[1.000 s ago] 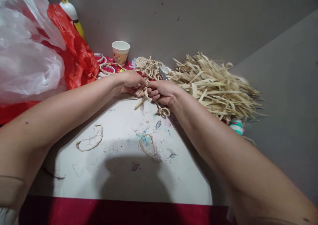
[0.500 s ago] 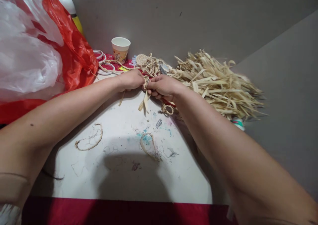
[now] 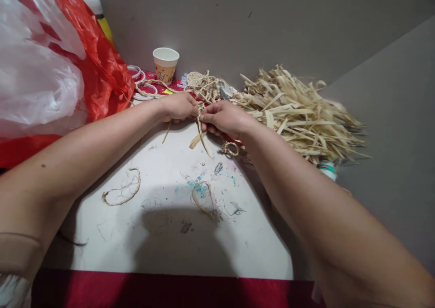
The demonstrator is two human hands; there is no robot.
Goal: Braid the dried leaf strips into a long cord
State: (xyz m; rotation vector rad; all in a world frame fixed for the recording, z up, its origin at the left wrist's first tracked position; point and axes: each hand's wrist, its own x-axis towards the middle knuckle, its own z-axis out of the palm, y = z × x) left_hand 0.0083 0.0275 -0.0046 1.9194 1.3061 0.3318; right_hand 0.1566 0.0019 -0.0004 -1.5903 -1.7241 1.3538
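Both hands meet at a braided straw cord [image 3: 200,108] near the far end of the white tabletop. My left hand [image 3: 178,106] pinches the cord from the left, its fingertips partly hidden. From the right, my right hand [image 3: 222,117] grips it between thumb and fingers. Loose flat straw ends [image 3: 204,142] hang below the grip over the table. A thin strand sticks down under my left hand. Just behind the hands lies a tangled heap of braided cord [image 3: 205,84].
A large bundle of dry straw [image 3: 299,113] lies at right. A paper cup [image 3: 166,65] and white rings [image 3: 147,92] stand at the back. Red and clear plastic bags [image 3: 98,72] fill the left. Cord scraps [image 3: 136,190] lie on the white tabletop [image 3: 112,249].
One loose straw end has swung to the right and now hangs lower. My left hand has shifted slightly at the cord; both hands keep hold of it.
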